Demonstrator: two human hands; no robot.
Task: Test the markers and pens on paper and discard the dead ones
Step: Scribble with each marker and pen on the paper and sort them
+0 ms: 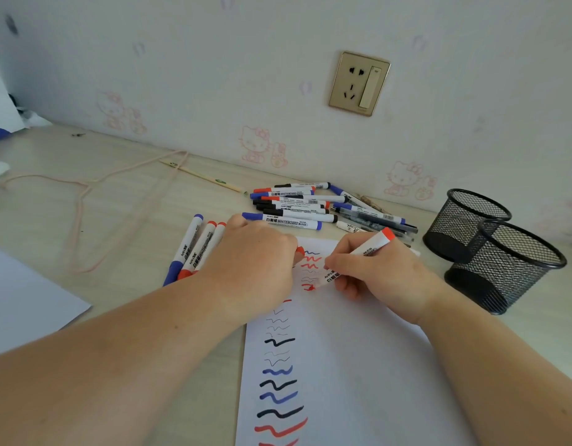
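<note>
Red marker pinched in right hand fingers, tip on paper, left hand pinching red cap

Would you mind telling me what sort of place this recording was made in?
Probably a home desk, perhaps in a child's room: cartoon-cat wallpaper, a wall socket, and two mesh pen holders beside a pile of whiteboard markers.
</note>
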